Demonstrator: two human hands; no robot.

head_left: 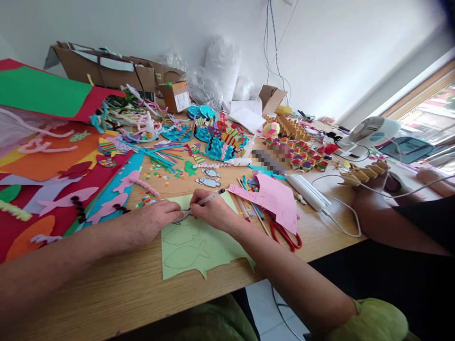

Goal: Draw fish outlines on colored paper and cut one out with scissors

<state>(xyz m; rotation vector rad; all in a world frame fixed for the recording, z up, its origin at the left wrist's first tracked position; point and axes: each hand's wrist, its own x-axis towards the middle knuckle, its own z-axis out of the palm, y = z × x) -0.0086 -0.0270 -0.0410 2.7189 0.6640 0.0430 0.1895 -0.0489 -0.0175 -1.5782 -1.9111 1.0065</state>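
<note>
A light green sheet (216,251) lies on the wooden table, with two fish outlines drawn on its lower part. On its upper part is a small grey fish cut-out (182,217), partly covered by my fingers. My left hand (158,220) presses the cut-out's left side with its fingers together. My right hand (213,208) grips a pen (213,196), its tip hidden near the cut-out. Two more grey fish shapes (208,182) lie beyond the sheet. Right of it are pink paper (279,201) and red-handled scissors (284,235).
Coloured sheets with paper fish (76,201) cover the left side. Pipe cleaners, craft pieces and a glue bottle (150,127) lie further back. A white power strip (308,192), its cable and a fan (369,135) stand right, near another person's arm (373,213).
</note>
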